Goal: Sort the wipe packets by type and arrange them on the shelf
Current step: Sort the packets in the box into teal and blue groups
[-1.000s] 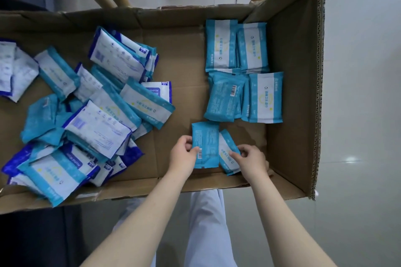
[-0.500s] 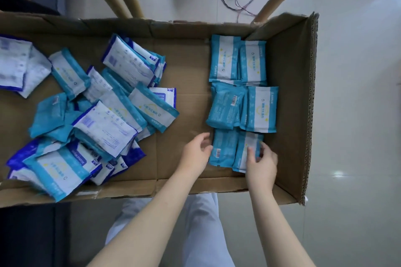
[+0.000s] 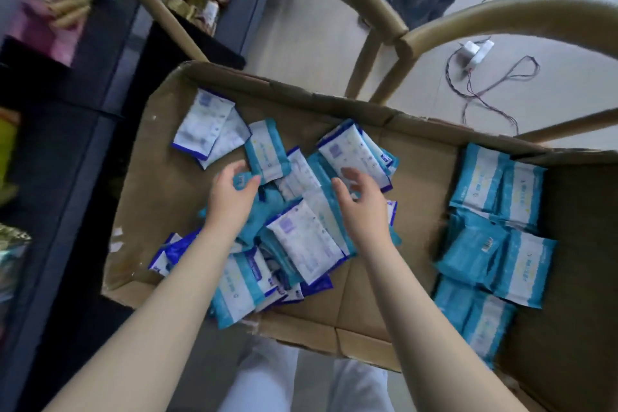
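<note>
Both hands are working over the mixed heap of soft plastic wipe packets [image 3: 301, 231] in the shallow brown cardboard box [image 3: 364, 298].

Left hand [image 3: 230, 201] is curving thumb and fingers around the corner of a crumpled teal packet [image 3: 241, 181]. Blur is hiding whether it's actually pinching, so can't tell. Just ahead of those fingertips a flat teal-and-white rectangular packet [image 3: 267, 154] is lying with its long axis running away from the person.

Right hand [image 3: 363, 211] is hovering palm-down with fingers loosely spread, holding nothing. A white rectangular packet with dark-blue edges [image 3: 351, 154] is sitting just beyond its fingertips.

Key relation: the sorted rows of teal packets [image 3: 495, 231] are lying well outboard of the right hand, on the far side from the left hand. So the left is nearer the teal pick, and the right is nearer the sorted rows. I'm reading the next move as needing a cross-reach past the right hand, or a hand-over.

Dark shelving [image 3: 77, 144] is sitting outboard of the left hand — nothing from the box is heading there yet.
</note>
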